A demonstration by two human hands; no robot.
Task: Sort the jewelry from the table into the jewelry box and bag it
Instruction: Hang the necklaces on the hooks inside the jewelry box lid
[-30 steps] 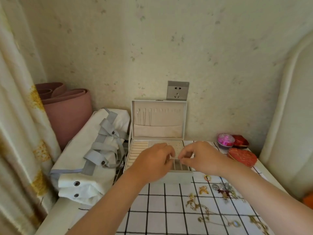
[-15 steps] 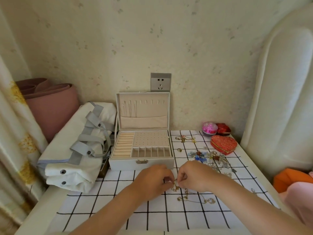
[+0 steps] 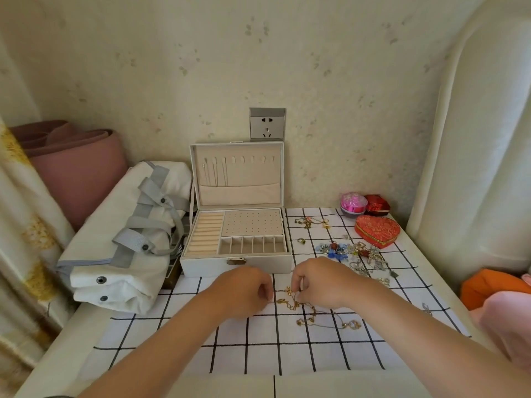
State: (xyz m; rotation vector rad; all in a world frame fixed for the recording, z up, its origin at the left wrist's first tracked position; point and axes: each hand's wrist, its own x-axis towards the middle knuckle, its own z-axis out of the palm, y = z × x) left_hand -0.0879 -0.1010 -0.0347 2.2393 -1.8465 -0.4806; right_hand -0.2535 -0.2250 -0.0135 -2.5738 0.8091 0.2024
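Note:
A grey jewelry box [image 3: 260, 265] stands open at the back of the checked tablecloth [image 3: 258, 354], its lid upright against the wall and its compartments bare. Just in front of it a gold chain necklace [image 3: 290, 302] lies on the cloth. My left hand [image 3: 244, 291] pinches one end of the chain and my right hand [image 3: 319, 285] pinches it a little to the right. More chain [image 3: 330, 321] trails toward the lower right. A white folded bag [image 3: 123, 239] with grey straps lies left of the box.
A heap of mixed jewelry [image 3: 353, 254] lies right of the box, with a red heart-shaped box [image 3: 377, 231], a pink ball [image 3: 352, 203] and a red case [image 3: 377, 205] behind it. A pink rolled mat [image 3: 71, 168] stands at left. Orange and pink cloth [image 3: 494, 297] lies at right.
Both hands left the box's small compartments and came down to the cloth in front of it. They took hold of the gold chain, and the view dropped lower.

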